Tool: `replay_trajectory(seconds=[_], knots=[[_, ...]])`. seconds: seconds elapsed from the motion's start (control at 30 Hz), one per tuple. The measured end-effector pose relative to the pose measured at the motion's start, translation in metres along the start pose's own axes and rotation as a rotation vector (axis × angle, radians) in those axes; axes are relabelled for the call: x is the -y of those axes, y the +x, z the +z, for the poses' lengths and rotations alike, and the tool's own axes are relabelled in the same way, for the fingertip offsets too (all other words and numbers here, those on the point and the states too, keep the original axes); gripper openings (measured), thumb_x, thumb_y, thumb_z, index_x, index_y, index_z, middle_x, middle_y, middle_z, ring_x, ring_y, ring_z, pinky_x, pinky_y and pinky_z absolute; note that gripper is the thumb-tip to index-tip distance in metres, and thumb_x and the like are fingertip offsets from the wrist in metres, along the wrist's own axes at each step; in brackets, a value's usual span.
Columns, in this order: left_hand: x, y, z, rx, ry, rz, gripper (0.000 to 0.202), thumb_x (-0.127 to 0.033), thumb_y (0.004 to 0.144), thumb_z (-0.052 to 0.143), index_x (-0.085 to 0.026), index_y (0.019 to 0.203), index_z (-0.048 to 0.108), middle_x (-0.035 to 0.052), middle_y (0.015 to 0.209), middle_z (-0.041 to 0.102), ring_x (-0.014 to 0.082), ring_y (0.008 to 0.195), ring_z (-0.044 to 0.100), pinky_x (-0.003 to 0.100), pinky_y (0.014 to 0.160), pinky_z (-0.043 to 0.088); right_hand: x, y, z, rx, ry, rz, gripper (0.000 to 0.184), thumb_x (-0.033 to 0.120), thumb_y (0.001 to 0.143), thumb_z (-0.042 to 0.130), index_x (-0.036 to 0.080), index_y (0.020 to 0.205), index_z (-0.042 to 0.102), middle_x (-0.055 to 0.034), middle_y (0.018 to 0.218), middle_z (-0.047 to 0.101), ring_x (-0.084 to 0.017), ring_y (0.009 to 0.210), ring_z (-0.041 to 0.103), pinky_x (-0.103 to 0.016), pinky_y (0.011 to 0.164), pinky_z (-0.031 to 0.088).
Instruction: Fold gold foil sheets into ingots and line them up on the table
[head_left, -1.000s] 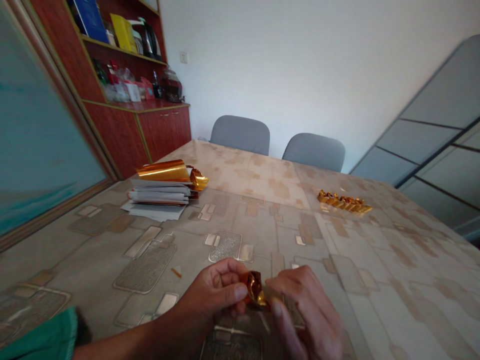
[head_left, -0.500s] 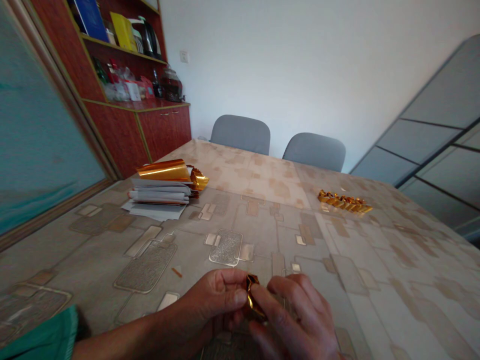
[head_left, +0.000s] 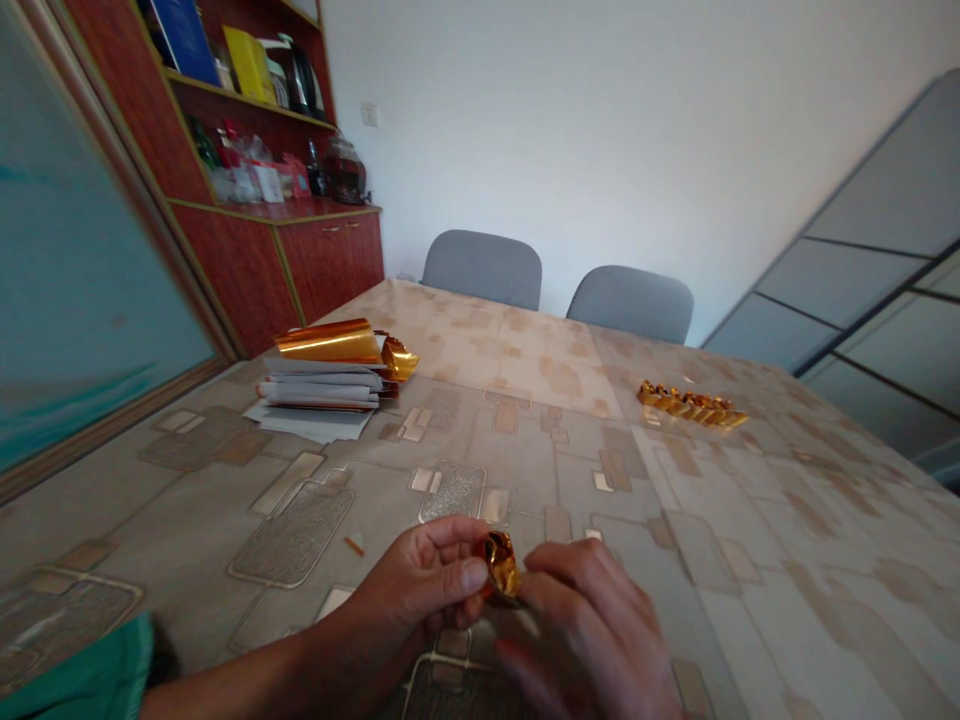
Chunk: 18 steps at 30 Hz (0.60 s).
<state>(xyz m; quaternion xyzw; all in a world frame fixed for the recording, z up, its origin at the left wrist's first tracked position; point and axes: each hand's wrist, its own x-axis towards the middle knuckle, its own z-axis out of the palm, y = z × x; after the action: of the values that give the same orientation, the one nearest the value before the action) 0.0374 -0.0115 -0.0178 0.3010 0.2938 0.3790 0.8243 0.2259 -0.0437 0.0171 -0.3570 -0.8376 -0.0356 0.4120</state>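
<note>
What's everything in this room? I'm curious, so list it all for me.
crumpled gold foil: one, gold, between the hands
folded foil pieces: several, exact count unclear, gold, in a row at the table's right
foil sheet: one, gold, curled on the papers
paper stack: one, white, at the table's left
table: one, beige patterned cover, centre
chairs: two, grey, beyond the table
cabinet: one, reddish-brown, back left
glass jar: one, dark contents, on the cabinet
teal panel: one, teal, far left
left hand: one, fingers at the foil, bottom centre
green sleeve: one, green, bottom left
right hand: one, beside the foil, bottom centre
</note>
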Motion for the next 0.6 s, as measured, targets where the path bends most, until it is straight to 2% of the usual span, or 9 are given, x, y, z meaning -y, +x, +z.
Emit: replay_trajectory(seconds=[0.13,0.3,0.43,0.6], knots=[[0.005,0.0,-0.004,0.057,0.037,-0.009,0.034,-0.034,0.073,0.088,-0.016,0.099,0.075,0.0019,0.084,0.068,0.0081,0.066,0.056,0.017,0.061,0.043,0.0,-0.002,0.004,0.011,-0.033,-0.004,0.005,0.017,0.092,0.064,0.018,0.096,0.067,-0.0063,0.081,0.071,-0.018,0.064,0.063,-0.029,0.058,0.055],[0.002,0.003,-0.004,0.014,0.072,0.0,0.034,-0.035,0.073,0.088,-0.016,0.098,0.075,0.001,0.079,0.067,0.0069,0.062,0.053,0.017,0.059,0.041,-0.001,0.0,0.001,0.016,-0.005,0.012,0.007,0.018,0.093,0.063,0.016,0.098,0.068,-0.0069,0.082,0.071,-0.019,0.066,0.062,-0.029,0.058,0.054],[0.002,0.005,-0.004,0.036,0.078,0.019,0.036,-0.037,0.069,0.091,-0.017,0.095,0.076,-0.0001,0.074,0.067,0.0063,0.058,0.052,0.017,0.056,0.039,-0.002,-0.001,0.001,0.039,0.013,0.025,0.008,0.016,0.091,0.064,0.017,0.098,0.067,-0.0074,0.084,0.07,-0.019,0.067,0.063,-0.03,0.06,0.054],[0.007,0.006,-0.003,-0.049,0.083,0.045,0.038,-0.037,0.068,0.091,-0.016,0.096,0.075,-0.0007,0.071,0.067,0.0061,0.055,0.052,0.017,0.053,0.039,0.0,-0.006,0.012,-0.01,0.235,0.268,0.013,0.019,0.086,0.065,0.022,0.095,0.057,-0.0007,0.077,0.066,-0.016,0.064,0.062,-0.024,0.056,0.054]])
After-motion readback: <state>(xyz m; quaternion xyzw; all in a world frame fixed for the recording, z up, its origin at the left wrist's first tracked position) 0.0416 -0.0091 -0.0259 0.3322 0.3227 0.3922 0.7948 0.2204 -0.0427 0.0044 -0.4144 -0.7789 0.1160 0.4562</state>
